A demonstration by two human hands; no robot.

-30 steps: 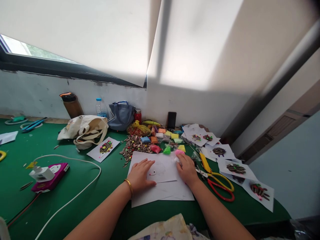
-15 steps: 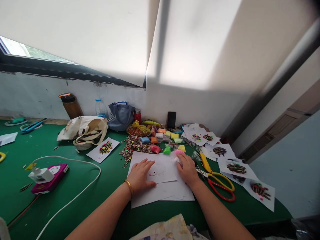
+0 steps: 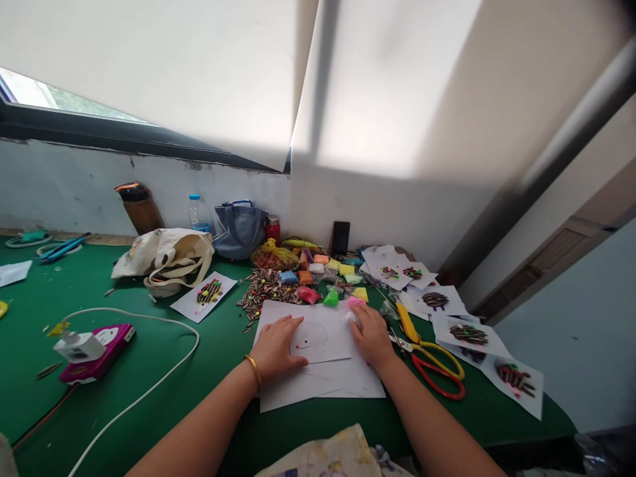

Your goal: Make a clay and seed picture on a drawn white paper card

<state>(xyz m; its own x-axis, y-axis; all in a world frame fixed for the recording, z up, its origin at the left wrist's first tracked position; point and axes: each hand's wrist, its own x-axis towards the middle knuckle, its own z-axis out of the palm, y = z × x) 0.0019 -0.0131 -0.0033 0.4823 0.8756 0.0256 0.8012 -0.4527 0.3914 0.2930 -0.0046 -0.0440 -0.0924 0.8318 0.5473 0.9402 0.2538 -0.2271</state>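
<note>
My left hand (image 3: 281,346), a gold bangle at its wrist, lies with fingers spread on the left part of a white paper (image 3: 332,348). Between my hands, a small animal outline is drawn on that sheet, with a dark eye and a red nose tip. More white sheets (image 3: 348,387) lie beneath it. At the paper's right edge rests my right hand (image 3: 372,336), fingers stretched forward and slightly bent. Its fingertips are beside a packet of pink clay (image 3: 356,302); whether they touch it is unclear. Green clay (image 3: 330,299) sits just left of the pink.
Sunflower seeds (image 3: 265,291) and colored clay packets (image 3: 308,295) lie beyond the paper. Red-and-yellow scissors (image 3: 437,368) and a yellow-handled tool (image 3: 407,323) are at right, near seed-decorated sheets (image 3: 470,333). At left are a cloth bag (image 3: 144,255), a power strip (image 3: 116,348) and a white cable (image 3: 163,381).
My left hand has shifted slightly left, uncovering a little more of the drawing. My right hand stays nearly in place.
</note>
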